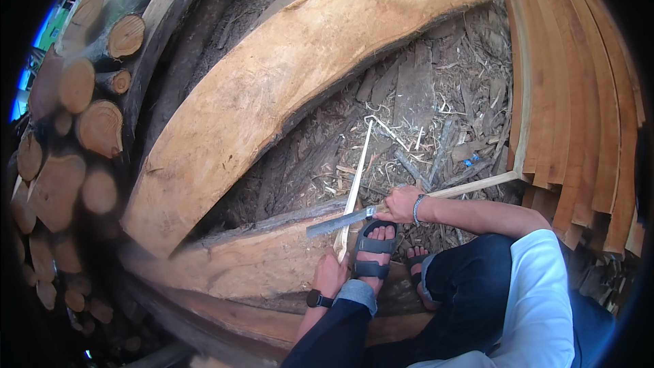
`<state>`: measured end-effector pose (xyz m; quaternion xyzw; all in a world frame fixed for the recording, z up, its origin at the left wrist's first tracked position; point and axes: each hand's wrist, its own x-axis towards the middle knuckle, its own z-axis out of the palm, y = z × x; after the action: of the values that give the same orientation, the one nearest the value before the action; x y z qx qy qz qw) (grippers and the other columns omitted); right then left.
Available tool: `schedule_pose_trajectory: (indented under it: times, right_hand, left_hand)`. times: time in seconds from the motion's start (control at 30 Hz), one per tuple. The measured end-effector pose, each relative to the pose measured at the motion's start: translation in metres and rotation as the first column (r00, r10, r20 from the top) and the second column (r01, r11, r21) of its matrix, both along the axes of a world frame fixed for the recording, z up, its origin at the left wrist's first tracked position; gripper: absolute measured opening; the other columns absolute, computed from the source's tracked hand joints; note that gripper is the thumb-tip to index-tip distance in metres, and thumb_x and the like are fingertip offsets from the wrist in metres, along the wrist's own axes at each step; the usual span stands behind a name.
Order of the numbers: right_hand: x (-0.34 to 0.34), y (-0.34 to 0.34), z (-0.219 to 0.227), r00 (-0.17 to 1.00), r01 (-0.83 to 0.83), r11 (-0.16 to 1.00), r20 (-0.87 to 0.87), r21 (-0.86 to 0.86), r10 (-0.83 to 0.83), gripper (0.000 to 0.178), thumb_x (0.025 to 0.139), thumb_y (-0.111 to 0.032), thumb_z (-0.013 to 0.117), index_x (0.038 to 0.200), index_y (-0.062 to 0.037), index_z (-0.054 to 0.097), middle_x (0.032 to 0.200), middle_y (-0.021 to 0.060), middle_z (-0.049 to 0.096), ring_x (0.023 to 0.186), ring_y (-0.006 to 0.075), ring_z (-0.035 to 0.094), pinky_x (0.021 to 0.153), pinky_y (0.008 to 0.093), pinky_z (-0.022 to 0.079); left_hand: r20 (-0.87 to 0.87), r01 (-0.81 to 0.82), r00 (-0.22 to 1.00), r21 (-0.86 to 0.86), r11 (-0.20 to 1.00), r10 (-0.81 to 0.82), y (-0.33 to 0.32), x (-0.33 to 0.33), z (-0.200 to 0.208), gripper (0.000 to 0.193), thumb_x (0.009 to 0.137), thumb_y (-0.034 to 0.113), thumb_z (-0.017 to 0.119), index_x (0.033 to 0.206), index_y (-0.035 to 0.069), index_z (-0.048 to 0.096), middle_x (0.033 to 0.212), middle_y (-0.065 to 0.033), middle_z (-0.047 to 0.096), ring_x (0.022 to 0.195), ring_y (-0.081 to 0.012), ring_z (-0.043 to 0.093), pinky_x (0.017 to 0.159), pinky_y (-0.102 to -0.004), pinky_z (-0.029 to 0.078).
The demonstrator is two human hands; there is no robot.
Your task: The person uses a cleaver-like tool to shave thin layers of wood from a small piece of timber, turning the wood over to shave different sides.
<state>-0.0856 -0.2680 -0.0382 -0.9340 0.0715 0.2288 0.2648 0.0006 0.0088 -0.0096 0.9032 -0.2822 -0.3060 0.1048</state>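
Note:
My left hand (330, 274) is closed around the lower end of a thin pale wood strip (356, 180), which slants up and away over the ground. My right hand (400, 204) grips a knife with a broad grey blade (335, 223). The blade points left and lies across the strip, just above my left fingers. A pale wooden stick (473, 185) runs rightward from my right wrist; whether it belongs to the knife's handle I cannot tell. Close to the blade is my sandalled foot (373, 252), set by the edge of a flat wood slab (272, 262).
A large curved slab (300, 68) arcs across the far side. Cut logs (100, 127) are piled at the left, and long sawn boards (572, 82) stand stacked at the right. Bark and shavings (409, 126) litter the ground, with a blue scrap (471, 160) among them.

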Motion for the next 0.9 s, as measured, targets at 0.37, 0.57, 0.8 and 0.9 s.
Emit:
schedule_pose_trajectory:
  times: [0.37,0.57,0.8,0.9]
  right_hand:
    - [0.002,-0.041,-0.007,0.986,0.151,0.987,-0.058,-0.062,-0.155,0.072,0.095,-0.060,0.038,0.083,0.0026,0.072,0.080,0.0257,0.069,0.078,0.0389,0.070,0.072,0.0480,0.057]
    - [-0.025,-0.002,-0.015,0.999,0.030,0.999,0.017,-0.032,-0.030,0.077,0.095,-0.063,0.037,0.078,0.0045,0.070,0.075,0.0271,0.067,0.077,0.0420,0.069,0.073,0.0487,0.056]
    - [-0.014,-0.062,-0.026,0.966,0.250,0.961,-0.045,-0.115,-0.256,0.075,0.094,-0.064,0.038,0.080,0.0027,0.070,0.077,0.0265,0.068,0.078,0.0411,0.069,0.072,0.0484,0.056]
    - [-0.016,-0.016,-0.015,0.984,0.178,0.984,-0.023,-0.013,-0.178,0.074,0.096,-0.061,0.036,0.086,0.0029,0.072,0.082,0.0281,0.068,0.084,0.0407,0.069,0.079,0.0489,0.055]
  left_hand:
    - [-0.005,-0.012,1.000,-0.014,1.000,0.012,0.005,0.002,0.005,0.042,0.090,0.031,0.064,0.091,-0.010,0.055,0.085,-0.0349,0.062,0.086,-0.0507,0.062,0.073,-0.0547,0.048]
    - [-0.024,-0.002,1.000,-0.035,0.999,0.001,-0.006,0.001,-0.001,0.043,0.090,0.032,0.064,0.089,-0.010,0.056,0.084,-0.0350,0.062,0.084,-0.0513,0.061,0.072,-0.0551,0.048]
    - [-0.043,-0.027,0.999,-0.014,1.000,0.026,-0.003,0.003,0.010,0.040,0.089,0.028,0.064,0.092,-0.011,0.056,0.087,-0.0362,0.062,0.087,-0.0512,0.061,0.074,-0.0546,0.049]
    - [-0.058,-0.051,0.997,0.011,0.999,0.051,-0.002,0.001,0.009,0.040,0.090,0.028,0.063,0.091,-0.011,0.056,0.087,-0.0360,0.062,0.087,-0.0514,0.061,0.074,-0.0547,0.049]
